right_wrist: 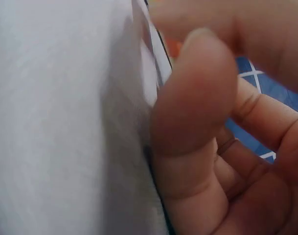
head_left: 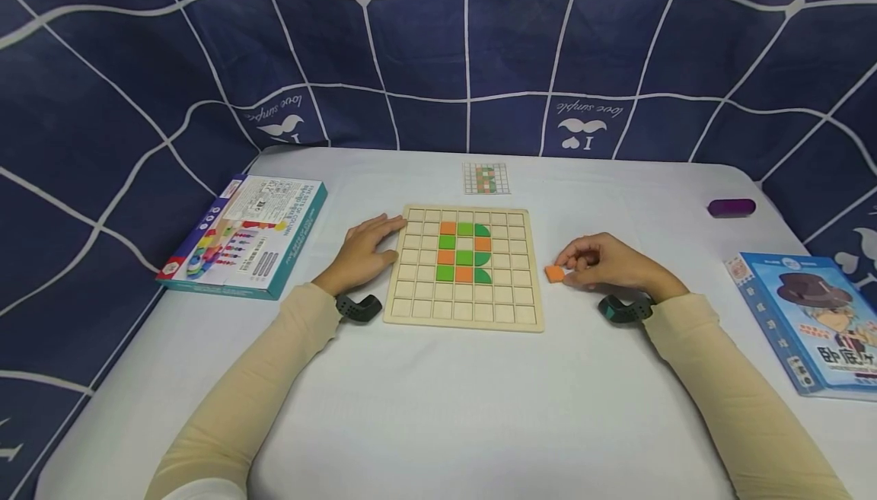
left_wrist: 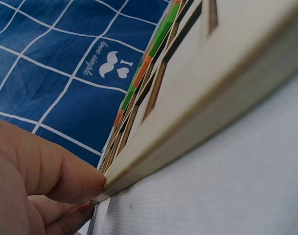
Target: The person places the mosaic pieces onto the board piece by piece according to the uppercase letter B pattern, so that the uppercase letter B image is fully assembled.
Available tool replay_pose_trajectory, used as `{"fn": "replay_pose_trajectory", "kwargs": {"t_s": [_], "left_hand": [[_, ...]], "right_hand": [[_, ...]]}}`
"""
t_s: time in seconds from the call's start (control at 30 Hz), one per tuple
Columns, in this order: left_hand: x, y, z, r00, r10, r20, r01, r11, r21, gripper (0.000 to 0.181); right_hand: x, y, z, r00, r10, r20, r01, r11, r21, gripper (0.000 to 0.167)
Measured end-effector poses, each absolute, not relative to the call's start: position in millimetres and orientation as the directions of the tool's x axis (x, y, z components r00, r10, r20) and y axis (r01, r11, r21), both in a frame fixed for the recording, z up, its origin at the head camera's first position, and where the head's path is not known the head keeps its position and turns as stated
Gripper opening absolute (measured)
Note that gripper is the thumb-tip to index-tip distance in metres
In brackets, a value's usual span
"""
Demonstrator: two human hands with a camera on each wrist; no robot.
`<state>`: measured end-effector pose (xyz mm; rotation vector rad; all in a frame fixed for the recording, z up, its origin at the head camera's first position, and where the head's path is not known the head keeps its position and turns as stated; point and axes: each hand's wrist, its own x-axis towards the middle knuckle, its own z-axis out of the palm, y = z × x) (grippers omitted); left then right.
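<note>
A wooden grid board (head_left: 462,312) lies flat on the white table, with orange, light green and dark green tiles set in several of its middle cells. My left hand (head_left: 363,253) rests at the board's left edge, fingers mostly straight. In the left wrist view the thumb (left_wrist: 80,178) touches the board's side. Right of the board, my right hand (head_left: 610,264) pinches an orange square tile (head_left: 554,274) between thumb and index finger, close to the table. In the right wrist view the thumb (right_wrist: 195,98) mostly hides that tile; only a blurred orange patch shows.
Behind the board lies a small pattern card (head_left: 486,179). A toy box (head_left: 247,237) lies at the left, a blue box (head_left: 815,317) at the right. A purple case (head_left: 731,208) sits at the back right. Dark blue grid cloth (head_left: 425,51) hangs behind the table.
</note>
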<state>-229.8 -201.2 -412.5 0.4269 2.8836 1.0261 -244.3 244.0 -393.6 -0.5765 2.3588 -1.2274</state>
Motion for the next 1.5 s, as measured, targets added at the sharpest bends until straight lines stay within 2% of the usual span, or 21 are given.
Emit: {"fn": "replay_pose_trajectory", "kwargs": {"t_s": [0.37, 0.77, 0.97, 1.5], "left_hand": [[-229.8, -202.0, -413.7, -0.959, 0.278, 0.058, 0.252, 0.738, 0.627, 0.065], [-227.4, -200.6, -412.2, -0.960, 0.274, 0.059, 0.248, 0.733, 0.634, 0.065], [-228.3, -201.2, -412.6, -0.959, 0.277, 0.060, 0.251, 0.734, 0.631, 0.065], [-228.8, -201.7, -413.3, -0.959, 0.276, 0.060, 0.251, 0.735, 0.630, 0.065]], "right_hand": [[-237.2, 226.1, -386.7, -0.820, -0.566, -0.083, -0.202, 0.422, -0.884, 0.028], [-220.0, 187.6, -384.3, -0.879, -0.471, -0.075, -0.103, 0.343, -0.934, 0.032], [-215.6, 170.1, -389.6, -0.865, -0.499, -0.049, -0.124, 0.309, -0.943, 0.031], [-202.0, 113.7, -391.2, -0.827, -0.561, -0.033, -0.221, 0.379, -0.899, 0.025]]}}
